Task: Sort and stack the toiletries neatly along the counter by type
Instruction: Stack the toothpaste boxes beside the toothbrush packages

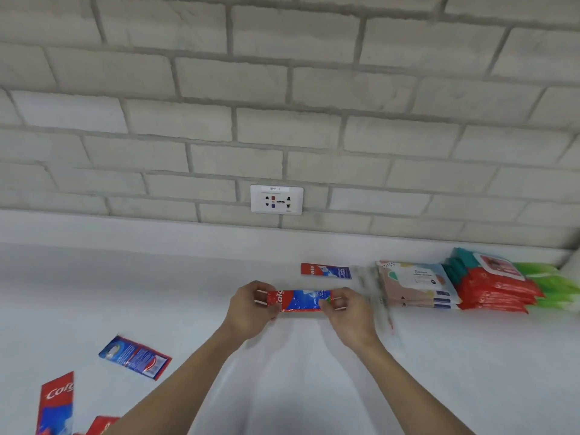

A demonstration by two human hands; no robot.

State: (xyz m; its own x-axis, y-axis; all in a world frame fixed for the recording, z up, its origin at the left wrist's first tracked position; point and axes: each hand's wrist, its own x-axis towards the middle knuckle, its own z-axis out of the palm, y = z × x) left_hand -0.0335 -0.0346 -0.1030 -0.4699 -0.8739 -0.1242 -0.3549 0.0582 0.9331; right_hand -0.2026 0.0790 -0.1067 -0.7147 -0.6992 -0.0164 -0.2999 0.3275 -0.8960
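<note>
Both hands hold one red and blue toothpaste pack level above the white counter. My left hand grips its left end and my right hand grips its right end. A second toothpaste pack lies flat just behind it, near the wall. More packs lie at the lower left: one showing its blue back, one upright-looking at the edge, and a red corner. Stacked at the right are pastel wipe packs, red wipe packs and green packs.
A brick wall runs along the back of the counter with a white power socket low on it. Clear plastic-wrapped items, blurred, lie between my right hand and the wipe stacks.
</note>
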